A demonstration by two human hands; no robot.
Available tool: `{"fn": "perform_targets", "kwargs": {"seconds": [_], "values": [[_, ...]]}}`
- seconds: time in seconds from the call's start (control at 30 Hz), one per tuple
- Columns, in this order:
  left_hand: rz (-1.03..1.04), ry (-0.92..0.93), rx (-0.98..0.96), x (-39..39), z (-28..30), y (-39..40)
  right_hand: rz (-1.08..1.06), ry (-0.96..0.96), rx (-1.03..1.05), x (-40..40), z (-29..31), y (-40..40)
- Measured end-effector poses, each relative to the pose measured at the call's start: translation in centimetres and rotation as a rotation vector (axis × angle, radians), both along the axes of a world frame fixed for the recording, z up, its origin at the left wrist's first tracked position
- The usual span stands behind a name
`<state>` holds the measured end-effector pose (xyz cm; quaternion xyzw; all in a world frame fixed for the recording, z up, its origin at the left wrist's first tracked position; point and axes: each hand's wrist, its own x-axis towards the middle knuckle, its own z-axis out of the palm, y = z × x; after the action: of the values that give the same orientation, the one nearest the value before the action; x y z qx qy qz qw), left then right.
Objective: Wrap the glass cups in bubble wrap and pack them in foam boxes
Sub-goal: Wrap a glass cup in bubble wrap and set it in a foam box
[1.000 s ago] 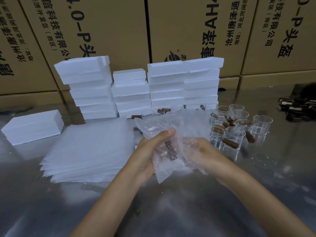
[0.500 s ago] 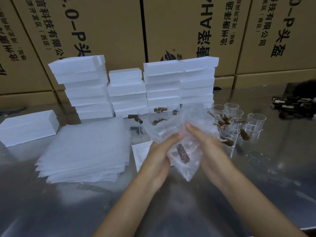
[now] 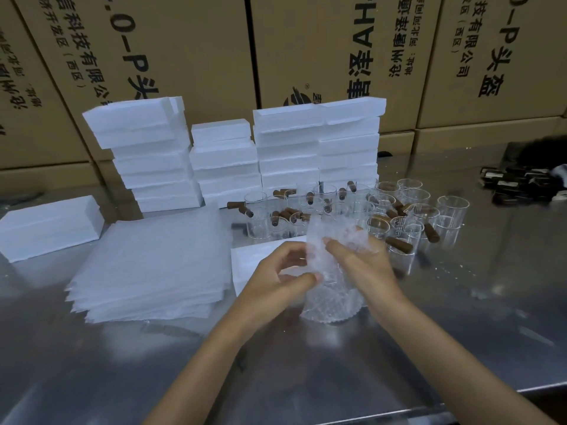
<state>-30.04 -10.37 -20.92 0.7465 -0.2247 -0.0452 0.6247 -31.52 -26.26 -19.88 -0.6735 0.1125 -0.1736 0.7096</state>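
A glass cup rolled in bubble wrap [image 3: 333, 286] is held upright over the steel table, between both hands. My left hand [image 3: 276, 277] grips its left side with thumb and curled fingers. On its upper right, my right hand [image 3: 359, 259] pinches the wrap, with the fingers folded over the top. An open foam box [image 3: 248, 265] lies just behind the left hand. Several bare glass cups with brown wooden handles [image 3: 399, 219] stand behind the hands. A stack of bubble wrap sheets [image 3: 153, 265] lies to the left.
Stacks of white foam boxes [image 3: 227, 161] stand at the back, in front of large cardboard cartons [image 3: 190, 47]. One single foam box [image 3: 49, 228] sits far left. Several small dark items [image 3: 521, 185] lie at the far right of the steel table [image 3: 460, 317].
The wrapped cup has come lower and turned upright. The brown handle that showed through the wrap is now covered, and both hands have shifted round the bundle.
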Motion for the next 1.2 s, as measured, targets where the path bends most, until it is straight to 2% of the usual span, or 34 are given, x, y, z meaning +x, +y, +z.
{"fn": "perform_targets", "kwargs": {"seconds": [0.07, 0.17, 0.27, 0.37, 0.5, 0.6, 0.67, 0.7, 0.77, 0.8, 0.9, 1.03, 1.2], "values": [[0.061, -0.054, 0.046, -0.2, -0.2, -0.4, -0.032, -0.048, 0.075, 0.1, -0.2, 0.6], [0.224, -0.258, 0.159, -0.2, -0.6, -1.1, -0.043, -0.010, 0.159, 0.2, -0.6, 1.3], [0.281, -0.387, 0.156, 0.2, -0.5, -0.9, -0.018, 0.058, 0.108, 0.5, -0.8, 1.3], [0.296, -0.467, 0.314, 0.6, -0.7, -0.5, 0.036, -0.076, -0.167, 0.2, -0.9, 1.2], [0.289, -0.542, 0.575, 1.0, -0.9, -0.2, -0.133, -0.364, -0.430, -0.9, -1.9, 0.7], [0.176, -0.538, 0.673, 0.9, -0.7, 0.0, 0.015, -0.463, -0.750, -1.5, -3.3, 0.8], [0.189, -0.464, 0.611, 0.5, -0.5, 0.2, 0.109, -0.453, -0.947, -1.7, -4.1, 0.9], [0.264, -0.445, 0.520, 0.2, -0.5, 0.5, 0.129, -0.455, -1.024, -1.6, -4.3, 0.8], [0.374, -0.415, 0.367, -0.3, -0.5, 1.1, 0.159, -0.469, -1.145, -1.5, -4.4, 0.7], [0.348, -0.419, 0.352, -0.5, -0.4, 1.3, 0.175, -0.472, -1.173, -1.5, -4.3, 0.6], [0.140, -0.558, 0.461, -0.5, -0.6, 1.7, 0.225, -0.440, -1.072, -1.5, -4.0, 0.7], [0.126, -0.752, 0.748, -0.5, -1.4, 1.9, 0.120, -0.440, -0.736, -2.2, -4.4, 0.6], [0.090, -0.760, 0.879, -0.3, -1.2, 1.1, 0.076, -0.426, -0.899, -1.6, -4.5, 0.8]]}}
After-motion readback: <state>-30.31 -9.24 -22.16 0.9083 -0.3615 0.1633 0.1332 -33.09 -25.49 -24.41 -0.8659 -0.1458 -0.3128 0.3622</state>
